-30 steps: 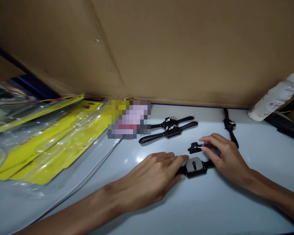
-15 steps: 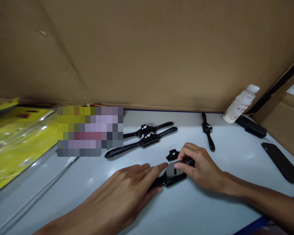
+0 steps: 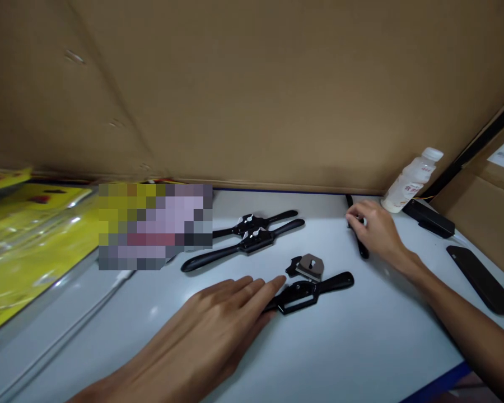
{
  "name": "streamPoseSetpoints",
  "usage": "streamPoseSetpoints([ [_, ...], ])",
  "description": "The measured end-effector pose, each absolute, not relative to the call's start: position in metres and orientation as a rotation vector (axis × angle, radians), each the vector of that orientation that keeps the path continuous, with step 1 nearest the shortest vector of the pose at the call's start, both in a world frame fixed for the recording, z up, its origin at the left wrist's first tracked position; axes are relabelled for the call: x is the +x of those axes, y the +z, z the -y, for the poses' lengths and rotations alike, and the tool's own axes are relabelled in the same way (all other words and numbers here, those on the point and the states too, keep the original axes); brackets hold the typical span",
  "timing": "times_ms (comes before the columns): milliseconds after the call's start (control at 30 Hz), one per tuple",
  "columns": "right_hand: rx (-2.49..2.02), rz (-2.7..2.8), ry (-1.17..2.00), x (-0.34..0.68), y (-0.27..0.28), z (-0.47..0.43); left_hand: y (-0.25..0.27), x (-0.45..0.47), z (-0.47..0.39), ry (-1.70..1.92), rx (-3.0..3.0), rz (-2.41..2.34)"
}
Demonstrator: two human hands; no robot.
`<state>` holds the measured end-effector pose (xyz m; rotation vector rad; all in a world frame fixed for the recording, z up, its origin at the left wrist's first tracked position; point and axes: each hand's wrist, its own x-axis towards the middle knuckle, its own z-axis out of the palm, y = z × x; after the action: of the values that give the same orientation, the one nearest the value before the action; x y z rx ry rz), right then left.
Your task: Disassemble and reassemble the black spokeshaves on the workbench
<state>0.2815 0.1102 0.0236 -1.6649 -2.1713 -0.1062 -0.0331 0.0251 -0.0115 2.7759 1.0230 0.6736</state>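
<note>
My left hand [image 3: 231, 316] is closed on the left handle of a black spokeshave body [image 3: 298, 296], whose mouth slot shows bare. Just behind that body, a grey metal blade [image 3: 311, 265] with a keyhole-shaped slot lies partly over a small black cap plate [image 3: 293, 265]. Off to the right, my right hand [image 3: 373, 226] has its fingers pinched at the middle of another black spokeshave [image 3: 362, 246]; the fingers hide its centre. Two more spokeshaves, a nearer one [image 3: 256, 239] and a farther one [image 3: 247, 222], lie side by side with silvery screws on them.
Yellow plastic-wrapped packages [image 3: 37, 235] cover the left side, beside a white cable [image 3: 75, 327]. At the back right stands a plastic bottle [image 3: 411, 179]. A black device [image 3: 430, 217] and a flat dark slab [image 3: 483, 280] lie by the cardboard box [image 3: 487, 196]. Cardboard [image 3: 252, 95] walls the back.
My right hand has left the blade lying by the cap plate and moved right and back to the far spokeshave. My left hand keeps its hold with little movement.
</note>
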Motion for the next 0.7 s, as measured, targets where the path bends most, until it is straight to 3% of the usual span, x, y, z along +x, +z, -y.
streamPoseSetpoints([
  [100,-2.035,2.096,-0.310,0.297,0.025,-0.121,-0.012,-0.036,-0.029,0.610,2.799,-1.147],
  [333,-2.301,2.232,-0.114,0.300,0.038,-0.121,-0.012,-0.043,-0.040,0.545,2.821,-1.417],
  [500,-2.191,2.555,0.150,0.323,0.061,-0.102,-0.013,-0.041,-0.041,0.634,2.727,-1.584],
  [700,-1.765,2.904,0.467,0.315,0.077,-0.059,-0.019,-0.042,-0.047,0.719,2.782,-1.404],
])
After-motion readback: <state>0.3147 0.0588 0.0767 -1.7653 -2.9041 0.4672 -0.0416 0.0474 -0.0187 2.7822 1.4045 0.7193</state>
